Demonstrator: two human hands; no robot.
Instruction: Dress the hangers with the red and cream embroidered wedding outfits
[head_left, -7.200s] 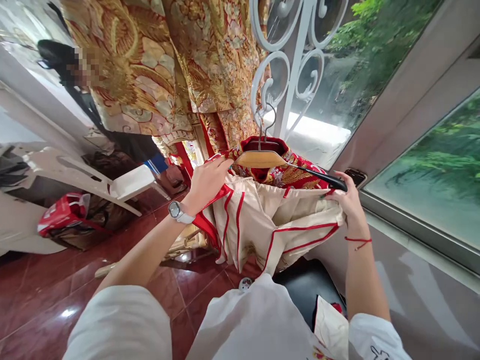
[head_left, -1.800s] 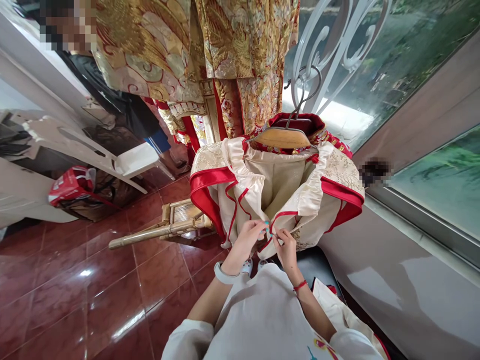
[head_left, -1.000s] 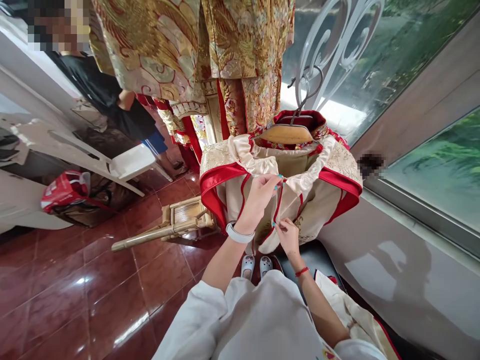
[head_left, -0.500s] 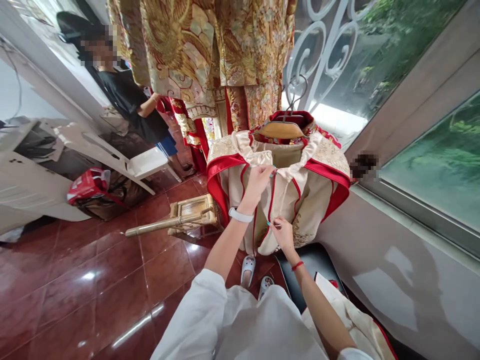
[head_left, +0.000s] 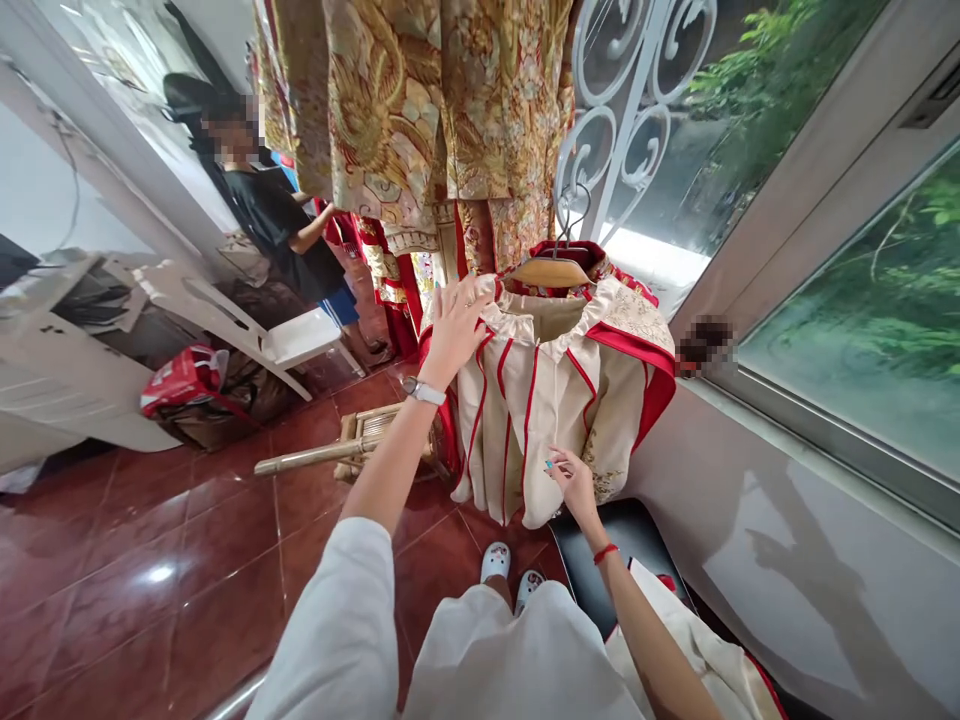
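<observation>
In the head view, a cream jacket (head_left: 553,420) with red piping, a ruffled collar and gold embroidery hangs on a wooden hanger (head_left: 551,273) in front of me. My left hand (head_left: 457,330) lies over the left shoulder by the collar, fingers stretched out and open. It covers part of that shoulder and its red trim. Lower down, close to the jacket's front, is my right hand (head_left: 574,482). Its fingers are bent but apart, and nothing shows between them. Whether they touch the cloth I cannot tell.
Gold embroidered garments (head_left: 405,110) hang behind the jacket. A black-seated chair (head_left: 622,545) with cream cloth (head_left: 697,635) stands at lower right. A bamboo stool (head_left: 367,440) and a white chair (head_left: 300,335) are leftward. Another person (head_left: 281,225) stands beyond. A window (head_left: 862,290) is right.
My left hand has moved from the collar front up and left onto the jacket's shoulder and opened. My right hand has let go of the piped front edge and shifted slightly right and down.
</observation>
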